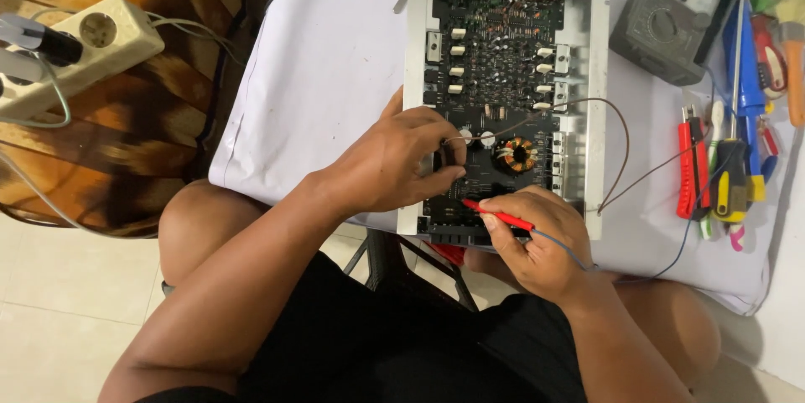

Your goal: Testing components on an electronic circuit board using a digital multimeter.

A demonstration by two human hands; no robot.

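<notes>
Left hand pinches brown wire end against circuit board, near copper coil. Right hand grips red probe, tip on board's near edge. Multimeter far right on white cloth.

A home repair corner is suggested: an opened circuit board is laid on a cloth-covered table, flanked by a multimeter, screwdrivers and a power strip.
</notes>
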